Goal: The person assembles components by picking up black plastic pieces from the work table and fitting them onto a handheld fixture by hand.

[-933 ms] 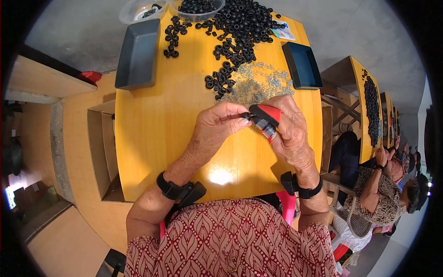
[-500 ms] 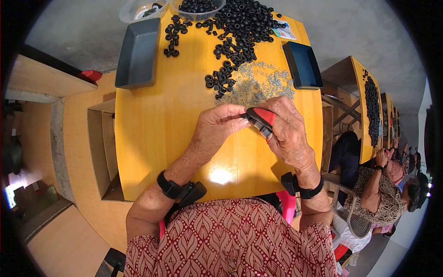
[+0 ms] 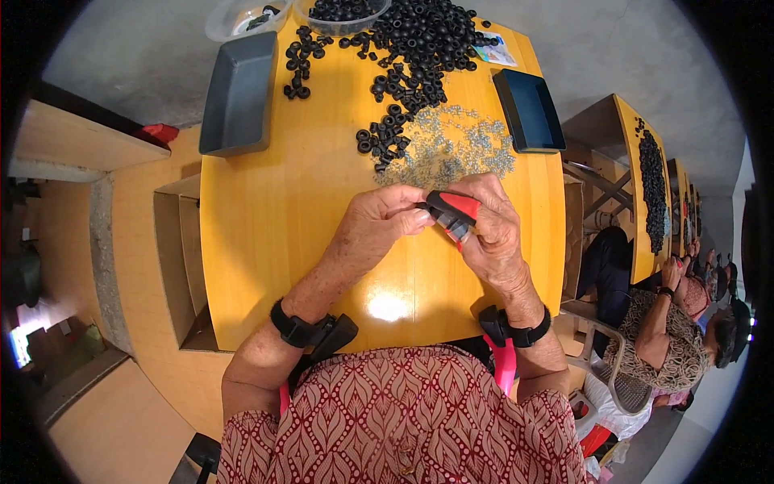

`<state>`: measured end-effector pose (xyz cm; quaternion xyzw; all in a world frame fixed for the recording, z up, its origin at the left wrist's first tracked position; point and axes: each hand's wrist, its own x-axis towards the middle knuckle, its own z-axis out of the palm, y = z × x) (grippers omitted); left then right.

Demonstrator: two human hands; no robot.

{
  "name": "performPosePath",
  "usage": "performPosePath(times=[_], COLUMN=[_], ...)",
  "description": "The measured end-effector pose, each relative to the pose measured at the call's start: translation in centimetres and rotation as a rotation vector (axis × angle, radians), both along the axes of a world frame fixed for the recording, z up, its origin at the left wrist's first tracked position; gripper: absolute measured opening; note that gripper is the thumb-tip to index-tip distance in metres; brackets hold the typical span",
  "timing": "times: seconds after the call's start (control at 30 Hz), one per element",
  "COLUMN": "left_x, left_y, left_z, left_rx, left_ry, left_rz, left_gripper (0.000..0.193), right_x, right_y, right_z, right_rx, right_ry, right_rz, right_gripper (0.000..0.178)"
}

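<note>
My right hand (image 3: 496, 234) is wrapped around a red-and-black hand tool (image 3: 454, 207) with a grey metal part showing on its lower side. My left hand (image 3: 372, 224) pinches a small black part (image 3: 422, 206) between thumb and forefinger, close against the tool's end. Both hands are above the yellow table (image 3: 322, 266). Just beyond them lie a spread of small silvery metal pieces (image 3: 451, 149) and a cluster of black ring-shaped parts (image 3: 385, 137). Where the black part meets the tool is mostly hidden by my fingers.
A large heap of black parts (image 3: 427, 40) covers the table's far end, beside a clear plastic tub (image 3: 343, 26). A grey tray (image 3: 238, 97) stands at the left edge, a dark blue tray (image 3: 528, 109) at the right. Another person (image 3: 669, 339) sits at tables to the right.
My right hand and the tool have shifted slightly left, and the tool has tilted a little. My left hand still pinches the small black part.
</note>
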<state>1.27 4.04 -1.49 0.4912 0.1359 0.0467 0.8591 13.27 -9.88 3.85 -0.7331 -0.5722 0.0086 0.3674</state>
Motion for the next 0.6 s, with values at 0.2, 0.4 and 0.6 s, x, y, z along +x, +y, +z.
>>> performPosePath(times=[0.2, 0.4, 0.6], left_x=[0.15, 0.18, 0.20], left_y=[-0.18, -0.38, -0.31], left_z=[0.02, 0.45, 0.66], left_rx=[-0.081, -0.103, -0.103], left_ry=[0.024, -0.013, 0.022], left_rz=[-0.001, -0.012, -0.018], left_gripper=[0.023, 0.023, 0.023], right_x=[0.30, 0.54, 0.87], right_y=[0.04, -0.33, -0.65], right_z=[0.11, 0.36, 0.36], right_rx=[-0.018, -0.018, 0.008], right_ry=[0.078, 0.147, 0.205], right_rz=[-0.016, -0.036, -0.050], right_gripper=[0.030, 0.030, 0.031])
